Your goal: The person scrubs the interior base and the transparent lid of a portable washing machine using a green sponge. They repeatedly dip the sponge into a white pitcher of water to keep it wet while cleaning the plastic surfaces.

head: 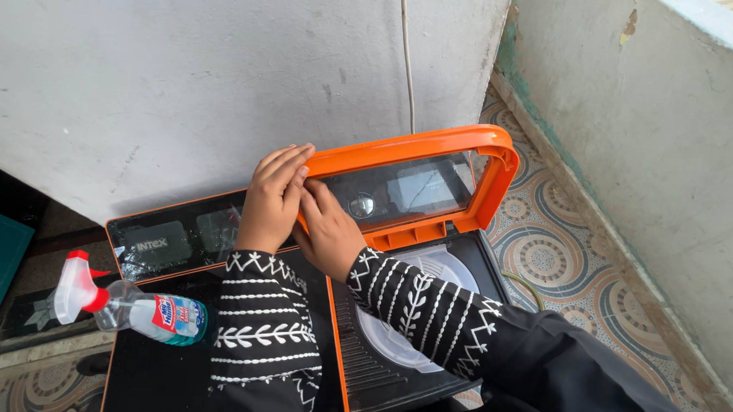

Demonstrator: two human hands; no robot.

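Observation:
A black appliance with orange trim sits below me, seen from above. Its orange-framed lid with a dark glass window stands raised on the right half. My left hand lies flat over the lid's left corner, fingers together. Just beneath it, my right hand presses against the lid's left edge and the window. Both sleeves are black with white patterns. Under the lid a white round grille shows. The left lid lies flat and shut.
A clear spray bottle with a red-and-white trigger lies on the left lid's black top. White walls stand close behind and to the right. Patterned floor tiles run along the right. A white cord hangs down the wall.

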